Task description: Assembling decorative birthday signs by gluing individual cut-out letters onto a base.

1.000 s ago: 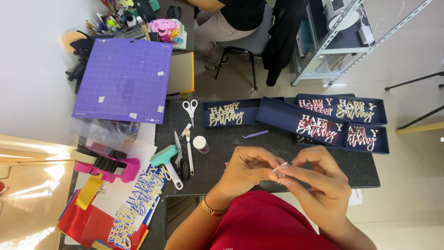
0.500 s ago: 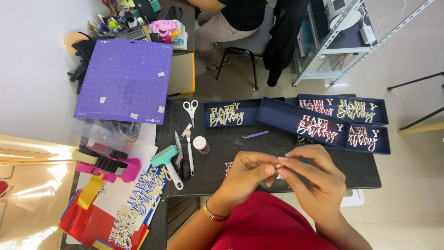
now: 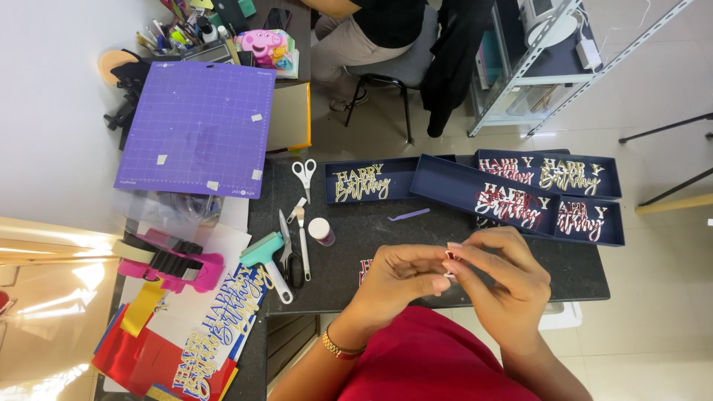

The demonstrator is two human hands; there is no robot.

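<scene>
I am pinching a small red and white cut-out piece (image 3: 450, 257) between the fingertips of both hands, just above the near edge of the dark worktop (image 3: 416, 223). My left hand (image 3: 397, 276) is curled nearly closed, thumb and forefinger nipping one end; my right hand (image 3: 501, 278) is arched over it, fingertips meeting on the other end. By my judgement I am working some fiddly bit of the piece, so what comes next calls for a steady, light grip so nothing tears. Another red cut-out (image 3: 365, 269) is lying on the worktop under my left hand. Beyond, a navy tray with gold lettering (image 3: 364, 182) is sitting beside navy trays with red and white lettering (image 3: 520, 199). Scissors (image 3: 304, 172) are lying near it, and a purple cutting mat (image 3: 199, 128) is leaning at the far left.
</scene>
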